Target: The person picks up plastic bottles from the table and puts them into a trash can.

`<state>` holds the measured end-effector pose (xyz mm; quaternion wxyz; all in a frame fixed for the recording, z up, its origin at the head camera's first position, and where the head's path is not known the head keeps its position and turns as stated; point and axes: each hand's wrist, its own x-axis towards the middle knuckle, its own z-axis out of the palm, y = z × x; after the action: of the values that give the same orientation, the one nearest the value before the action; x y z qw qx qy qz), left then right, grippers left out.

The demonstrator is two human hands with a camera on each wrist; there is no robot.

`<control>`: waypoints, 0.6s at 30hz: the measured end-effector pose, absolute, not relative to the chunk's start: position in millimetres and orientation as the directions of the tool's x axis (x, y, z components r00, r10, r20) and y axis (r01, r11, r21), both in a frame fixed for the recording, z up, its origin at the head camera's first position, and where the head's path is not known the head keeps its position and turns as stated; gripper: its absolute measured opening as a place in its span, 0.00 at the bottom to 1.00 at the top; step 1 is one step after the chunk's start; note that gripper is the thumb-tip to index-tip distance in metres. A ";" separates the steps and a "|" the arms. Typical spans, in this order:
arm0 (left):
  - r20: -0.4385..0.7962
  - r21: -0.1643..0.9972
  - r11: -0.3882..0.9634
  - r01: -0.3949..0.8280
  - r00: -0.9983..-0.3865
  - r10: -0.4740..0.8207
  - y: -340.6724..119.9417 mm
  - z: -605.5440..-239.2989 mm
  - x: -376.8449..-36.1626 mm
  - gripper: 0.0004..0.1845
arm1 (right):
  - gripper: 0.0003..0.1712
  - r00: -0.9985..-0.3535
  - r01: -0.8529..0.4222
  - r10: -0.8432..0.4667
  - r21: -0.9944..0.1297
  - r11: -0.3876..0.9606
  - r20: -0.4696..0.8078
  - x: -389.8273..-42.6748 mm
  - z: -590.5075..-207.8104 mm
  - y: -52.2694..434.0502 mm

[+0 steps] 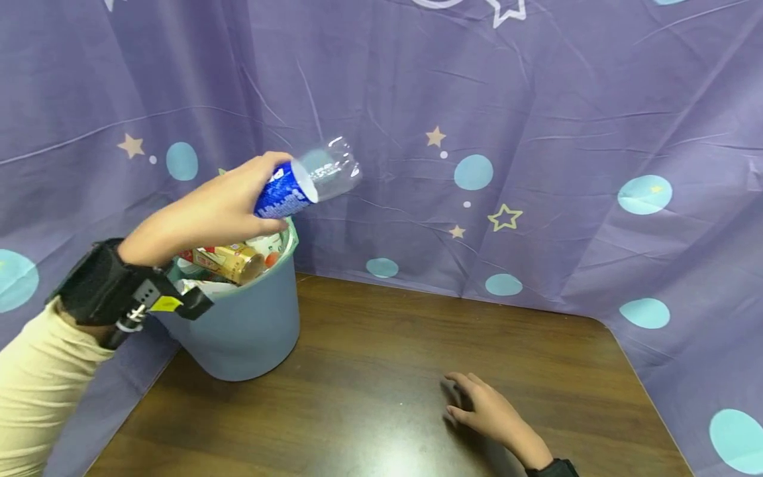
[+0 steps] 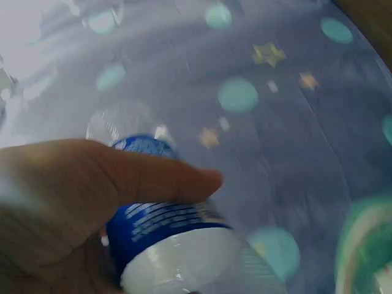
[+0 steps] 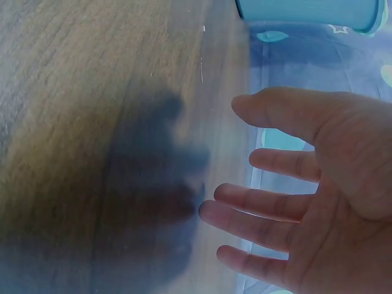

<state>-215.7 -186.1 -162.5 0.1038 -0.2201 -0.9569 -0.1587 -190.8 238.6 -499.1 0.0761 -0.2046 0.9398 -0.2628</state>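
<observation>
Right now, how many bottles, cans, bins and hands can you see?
Clear bottle with blue label, gripped by the left hand above the bin: 1
Gold can lying in the bin: 1
Blue bin on the wooden table: 1
Hands: 2, the right hand open over the table
Total: 5. More rubbish in the bin is too jumbled to count.

a dark brown wooden table (image 1: 536,371) fills the lower part of the head view, its grain running lengthwise. behind and on both sides hangs a purple cloth backdrop (image 1: 566,99) printed with teal dots and small tan and outlined stars, creased in long folds. it drapes down past the table's edges. the right wrist view shows the tabletop blurred, with a dark shadow (image 3: 153,202) on it.
</observation>
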 end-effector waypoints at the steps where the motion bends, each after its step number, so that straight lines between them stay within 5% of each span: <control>1: 0.246 0.257 0.856 0.449 -0.887 0.391 -195.0 -163.4 -218.1 0.46 | 0.33 -0.902 -0.350 -0.430 -0.526 0.775 -0.035 -190.8 -499.4 238.3; 18: -0.025 0.241 0.904 0.354 -0.928 0.371 -278.4 -202.5 -239.4 0.47 | 0.34 -0.901 -0.365 -0.432 -0.508 0.780 -0.018 -188.3 -497.8 231.8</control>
<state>-239.4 -278.4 -202.5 -0.0350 -0.1859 -0.9750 -0.1170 -188.3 231.8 -497.8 0.0666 -0.2117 0.9412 -0.2548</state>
